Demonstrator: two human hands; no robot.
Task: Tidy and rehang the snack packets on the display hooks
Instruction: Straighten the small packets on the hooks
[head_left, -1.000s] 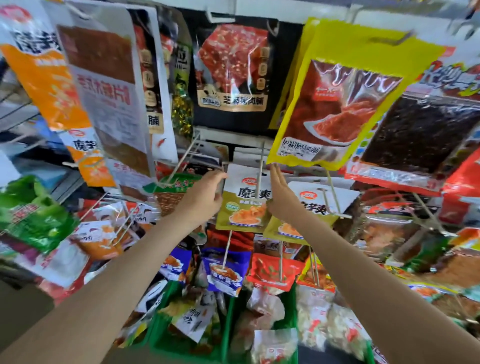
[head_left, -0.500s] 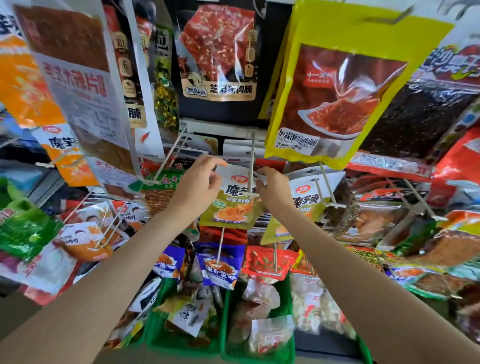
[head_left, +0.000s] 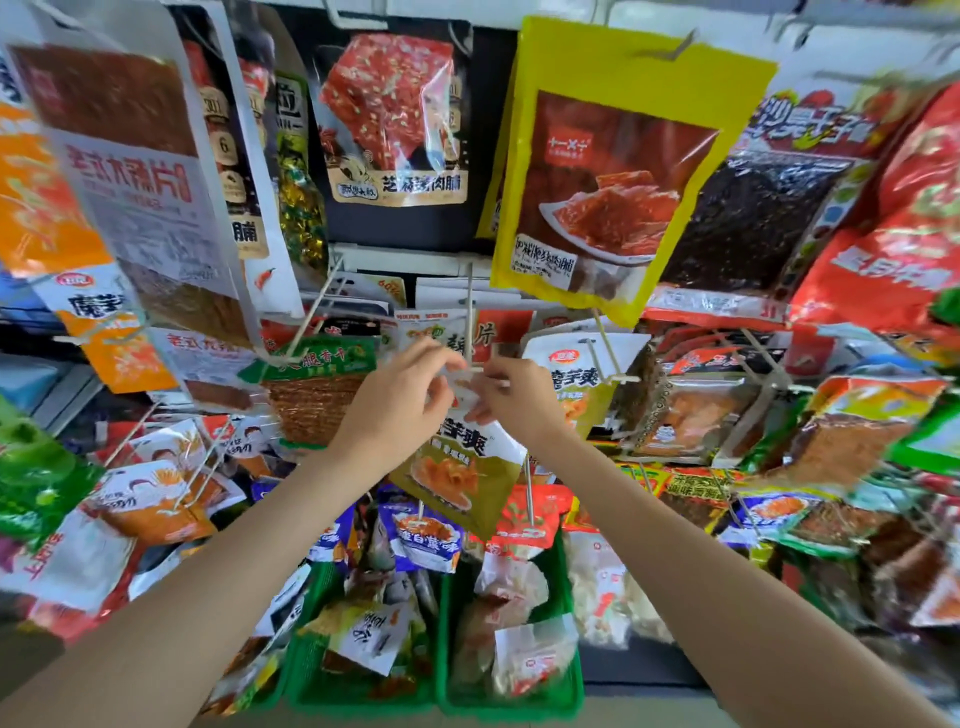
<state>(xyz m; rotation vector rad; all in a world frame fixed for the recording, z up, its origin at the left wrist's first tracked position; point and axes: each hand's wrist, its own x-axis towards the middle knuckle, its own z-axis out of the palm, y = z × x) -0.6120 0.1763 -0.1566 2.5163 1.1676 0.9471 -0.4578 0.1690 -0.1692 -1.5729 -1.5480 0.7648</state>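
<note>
A white and olive-green konjac snack packet (head_left: 462, 462) hangs tilted in the middle of the display. My left hand (head_left: 397, 402) and my right hand (head_left: 511, 397) both pinch its white top edge, right at the tip of a thin metal display hook (head_left: 470, 317) that sticks out toward me. Whether the packet's hole is on the hook is hidden by my fingers. A matching packet (head_left: 576, 384) hangs on the neighbouring hook to the right.
Large packets hang overhead: a yellow one (head_left: 618, 166), a black one (head_left: 395, 130), white and orange ones at left (head_left: 130, 171). Bare hooks (head_left: 608, 343) poke out around my hands. Green baskets (head_left: 511, 701) of loose packets sit below.
Both hands have closed together on the packet's top edge and brought it up to the hook tip. The packet now hangs tilted lower, and the view has moved closer.
</note>
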